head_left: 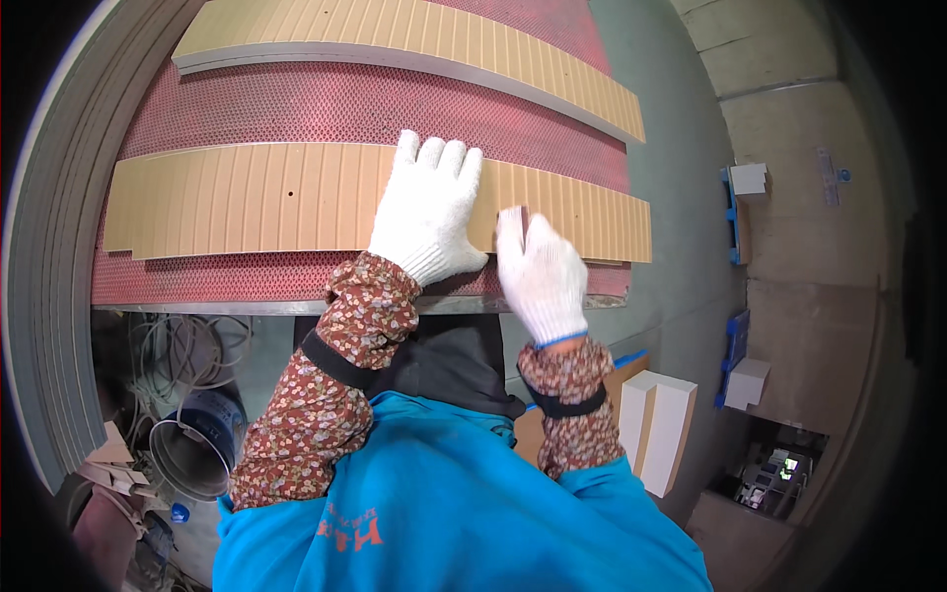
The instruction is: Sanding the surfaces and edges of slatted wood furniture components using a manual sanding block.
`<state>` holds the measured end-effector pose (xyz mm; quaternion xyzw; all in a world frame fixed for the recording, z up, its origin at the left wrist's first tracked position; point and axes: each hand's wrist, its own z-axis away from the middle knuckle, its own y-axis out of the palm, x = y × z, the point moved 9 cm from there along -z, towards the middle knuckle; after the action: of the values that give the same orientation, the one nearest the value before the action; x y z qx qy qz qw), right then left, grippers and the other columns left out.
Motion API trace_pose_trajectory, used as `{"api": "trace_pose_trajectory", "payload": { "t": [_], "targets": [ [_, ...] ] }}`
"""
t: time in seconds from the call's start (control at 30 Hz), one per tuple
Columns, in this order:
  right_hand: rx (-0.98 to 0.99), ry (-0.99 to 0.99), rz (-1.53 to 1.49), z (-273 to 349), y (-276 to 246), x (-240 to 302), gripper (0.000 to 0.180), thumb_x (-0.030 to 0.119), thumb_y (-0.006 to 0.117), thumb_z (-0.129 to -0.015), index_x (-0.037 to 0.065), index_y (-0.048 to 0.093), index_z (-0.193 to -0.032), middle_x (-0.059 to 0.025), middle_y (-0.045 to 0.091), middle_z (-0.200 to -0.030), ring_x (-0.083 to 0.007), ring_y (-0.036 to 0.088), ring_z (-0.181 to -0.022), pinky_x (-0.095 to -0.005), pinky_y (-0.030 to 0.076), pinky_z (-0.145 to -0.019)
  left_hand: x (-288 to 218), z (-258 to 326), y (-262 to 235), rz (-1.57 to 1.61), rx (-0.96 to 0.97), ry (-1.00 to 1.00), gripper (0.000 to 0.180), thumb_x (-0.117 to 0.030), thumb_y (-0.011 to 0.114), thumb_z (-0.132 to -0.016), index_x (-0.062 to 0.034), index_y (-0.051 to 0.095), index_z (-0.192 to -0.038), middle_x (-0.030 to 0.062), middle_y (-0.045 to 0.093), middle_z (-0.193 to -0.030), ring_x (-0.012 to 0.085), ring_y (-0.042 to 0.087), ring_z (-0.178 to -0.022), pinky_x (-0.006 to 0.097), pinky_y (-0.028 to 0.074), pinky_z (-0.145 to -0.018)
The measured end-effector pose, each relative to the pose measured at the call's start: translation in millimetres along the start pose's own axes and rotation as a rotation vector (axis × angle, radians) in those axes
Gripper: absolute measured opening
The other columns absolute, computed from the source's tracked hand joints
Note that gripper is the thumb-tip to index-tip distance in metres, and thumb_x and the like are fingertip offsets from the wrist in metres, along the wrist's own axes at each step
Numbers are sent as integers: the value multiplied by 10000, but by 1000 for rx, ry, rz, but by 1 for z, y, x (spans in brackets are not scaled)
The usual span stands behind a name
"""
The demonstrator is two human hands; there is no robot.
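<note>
A long tan panel (pixel 247 202) with narrow grooves across it lies on the red mat of the worktable. My left hand (pixel 426 209), in a white knit glove, presses flat on its middle with the fingers stretched out. Beside it, to the right, my gloved right hand (pixel 543 276) is closed in a pinch over the panel's near part. From between its fingers shows the edge of a small, thin reddish-brown piece (pixel 525 221); most of it is hidden, and its kind is unclear. The panel has a small dark hole left of my left hand.
A grooved board stack (pixel 395 39) lies farther back on the red mat (pixel 286 109). Tall grey sheets (pixel 59 197) stand at the left. Below them are a blue bucket (pixel 202 444) and coiled hoses (pixel 182 350). White blocks (pixel 663 429) stand on the floor at right.
</note>
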<state>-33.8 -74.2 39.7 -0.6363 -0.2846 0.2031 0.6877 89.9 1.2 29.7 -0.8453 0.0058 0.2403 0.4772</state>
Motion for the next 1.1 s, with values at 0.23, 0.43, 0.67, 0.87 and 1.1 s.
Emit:
{"api": "trace_pose_trajectory", "payload": {
  "t": [0.23,0.43,0.67,0.87,1.1],
  "targets": [
    [-74,-116,-18,-95,4,6,548,464,443,-1130,14,736,-1025,-311,767,-902,-476,781,-901,-590,614,-845,-6,-5,5,14,55,11,906,-407,938,-573,18,628,-1310,157,641,-1208,348,595,-1226,581,315,-1251],
    [-30,-40,42,-30,-1,-1,517,462,454,-1141,37,690,-962,-283,754,-812,-465,773,-785,-601,606,-730,-6,-3,4,-10,23,24,880,-409,933,-576,13,628,-1285,166,639,-1190,354,594,-1212,588,320,-1242],
    [-22,12,3,11,1,-10,505,466,487,-1131,48,679,-923,-281,739,-769,-470,760,-740,-596,603,-701,-3,-4,11,-11,112,-5,985,-508,891,-643,62,602,-1393,207,632,-1296,378,579,-1273,571,310,-1255],
    [-131,-168,20,-82,12,-3,511,446,464,-1132,35,717,-964,-281,759,-840,-467,770,-805,-582,614,-745,-7,-5,6,0,46,15,915,-419,939,-578,21,628,-1317,155,641,-1230,345,590,-1232,579,315,-1253],
    [-88,-78,-35,-64,3,3,493,437,458,-1132,43,725,-1001,-284,767,-877,-452,777,-827,-586,612,-767,-4,-4,9,-23,52,28,930,-475,942,-589,15,625,-1312,160,644,-1227,352,592,-1230,581,321,-1247]
  ]
}}
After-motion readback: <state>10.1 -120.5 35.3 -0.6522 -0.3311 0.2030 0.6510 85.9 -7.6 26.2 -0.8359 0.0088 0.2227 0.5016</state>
